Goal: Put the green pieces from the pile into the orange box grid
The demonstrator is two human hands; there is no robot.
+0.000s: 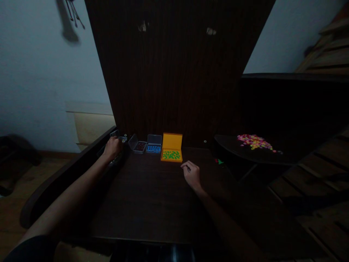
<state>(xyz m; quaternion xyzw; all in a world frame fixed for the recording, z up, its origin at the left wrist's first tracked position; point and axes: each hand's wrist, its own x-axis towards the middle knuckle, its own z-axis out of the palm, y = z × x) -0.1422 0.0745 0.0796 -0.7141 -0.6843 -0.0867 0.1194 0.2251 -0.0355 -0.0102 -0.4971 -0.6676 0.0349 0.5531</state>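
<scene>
My left hand (112, 147) is at the far left of the dark tabletop, fingers curled down at a small clear box (123, 139). Whatever those fingers hold is hidden. My right hand (192, 175) hovers or rests just in front of the yellow box's right corner, its fingers closed in a pinch; I cannot make out anything between them. The yellow box (172, 139) stands with its lid up and holds small green pieces (171, 155). Left of it are an open clear box with blue pieces (154, 148) and another with dark red pieces (141, 146).
A pile of pink and yellow pieces (255, 141) lies on a dark curved shelf (272, 158) at the right. Small green and red pieces (219, 161) are below its left end. A tall dark panel (174, 72) rises behind the boxes, and a raised rail (54, 185) borders the left side.
</scene>
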